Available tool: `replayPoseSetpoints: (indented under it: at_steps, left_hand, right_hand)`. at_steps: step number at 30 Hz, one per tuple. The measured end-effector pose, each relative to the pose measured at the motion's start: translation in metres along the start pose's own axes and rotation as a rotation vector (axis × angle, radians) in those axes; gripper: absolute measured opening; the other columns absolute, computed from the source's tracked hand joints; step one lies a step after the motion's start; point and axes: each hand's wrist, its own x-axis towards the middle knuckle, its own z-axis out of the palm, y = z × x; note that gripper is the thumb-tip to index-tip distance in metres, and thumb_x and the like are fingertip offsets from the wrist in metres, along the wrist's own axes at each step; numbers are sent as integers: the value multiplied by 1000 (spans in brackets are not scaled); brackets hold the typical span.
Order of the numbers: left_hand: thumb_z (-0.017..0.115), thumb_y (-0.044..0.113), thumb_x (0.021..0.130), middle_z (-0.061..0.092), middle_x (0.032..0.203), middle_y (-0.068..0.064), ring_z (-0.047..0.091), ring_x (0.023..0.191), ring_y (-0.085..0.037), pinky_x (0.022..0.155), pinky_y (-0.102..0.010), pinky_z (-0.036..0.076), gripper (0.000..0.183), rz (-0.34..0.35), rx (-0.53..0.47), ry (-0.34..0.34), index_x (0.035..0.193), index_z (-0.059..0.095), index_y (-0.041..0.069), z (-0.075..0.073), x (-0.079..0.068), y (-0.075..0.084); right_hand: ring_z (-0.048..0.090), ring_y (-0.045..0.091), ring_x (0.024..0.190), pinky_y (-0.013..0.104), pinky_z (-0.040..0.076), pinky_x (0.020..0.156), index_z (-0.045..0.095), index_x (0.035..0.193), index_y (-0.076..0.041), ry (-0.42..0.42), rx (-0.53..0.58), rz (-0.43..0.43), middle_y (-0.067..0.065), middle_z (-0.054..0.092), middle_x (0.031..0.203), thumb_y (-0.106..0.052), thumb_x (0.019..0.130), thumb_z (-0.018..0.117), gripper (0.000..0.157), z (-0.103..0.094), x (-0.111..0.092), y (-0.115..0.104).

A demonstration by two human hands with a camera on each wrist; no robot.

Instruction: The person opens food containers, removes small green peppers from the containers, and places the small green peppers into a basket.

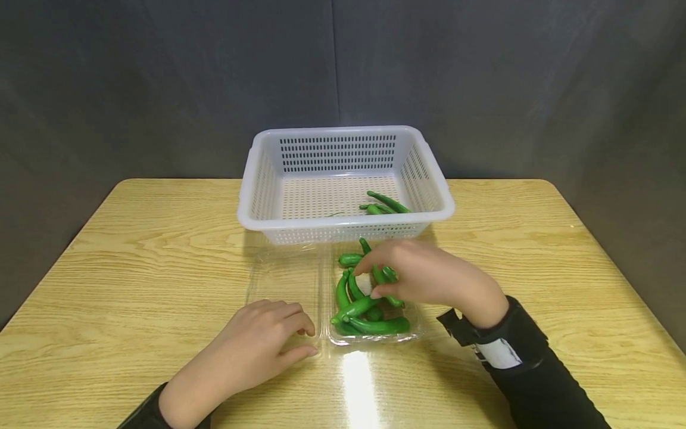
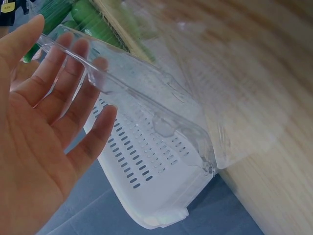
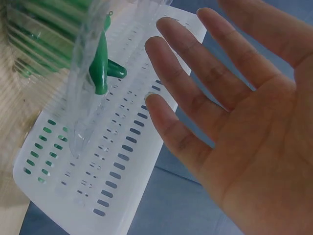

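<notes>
Several green chili peppers (image 1: 380, 326) lie in the right half of a clear plastic clamshell box (image 1: 331, 337). Above them is my right hand (image 1: 423, 271); its fingers are loosely bent in the head view, and in the right wrist view they stretch out with nothing held. The left hand (image 1: 262, 339) lies by the near left corner of the box's unfolded lid (image 1: 286, 274). Its fingers (image 2: 63, 93) are spread at the lid's clear edge in the left wrist view. Whether they touch it I cannot tell. The right hand partly hides the peppers at the back.
Behind the box stands a white slotted plastic basket (image 1: 343, 223), with a few green peppers (image 1: 388, 202) at its right front inside. Everything is on a light wood-grain table (image 1: 134, 262). A dark grey partition (image 1: 171, 89) rises beyond the far edge.
</notes>
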Motion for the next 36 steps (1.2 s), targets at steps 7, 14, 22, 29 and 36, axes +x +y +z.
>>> replayPoseSetpoints:
  at_steps: [7, 14, 22, 29, 36]
  left_hand:
    - [76, 40, 85, 64, 89, 12, 61, 79, -7, 76, -34, 53, 23, 0, -1, 1, 93, 70, 20, 1, 0, 0]
    - [77, 40, 85, 63, 89, 13, 61, 79, -7, 77, -35, 53, 22, -3, -1, 2, 93, 70, 20, 0, 0, 0]
    - [76, 40, 85, 63, 89, 12, 62, 80, -7, 78, -36, 53, 22, -4, -2, -4, 93, 70, 20, 0, 0, 0]
    - [76, 40, 85, 64, 89, 12, 62, 80, -7, 77, -35, 53, 23, -5, -1, -6, 93, 70, 20, 0, 0, 1]
    - [76, 41, 85, 64, 89, 12, 62, 80, -7, 77, -35, 53, 23, -9, 6, -7, 93, 70, 20, 0, 0, 1]
  right_hand:
    - [62, 16, 89, 31, 52, 78, 73, 114, -12, -20, -25, -8, -4, 69, 100, -13, 80, 84, 36, 3, 3, -1]
    - [63, 17, 89, 31, 52, 79, 73, 114, -11, -81, 19, 3, -3, 71, 102, -12, 80, 84, 36, 6, 4, -2]
    - [67, 18, 95, 33, 53, 82, 73, 114, -13, -155, 60, 52, -2, 72, 105, -11, 79, 84, 36, 11, 6, -4]
    - [66, 17, 99, 33, 53, 85, 73, 114, -14, -186, 57, 47, -2, 71, 105, -11, 79, 83, 36, 18, 9, -1]
    - [65, 14, 93, 31, 53, 80, 74, 112, -17, -196, 47, 68, -5, 70, 100, -11, 80, 83, 34, 20, 10, -2]
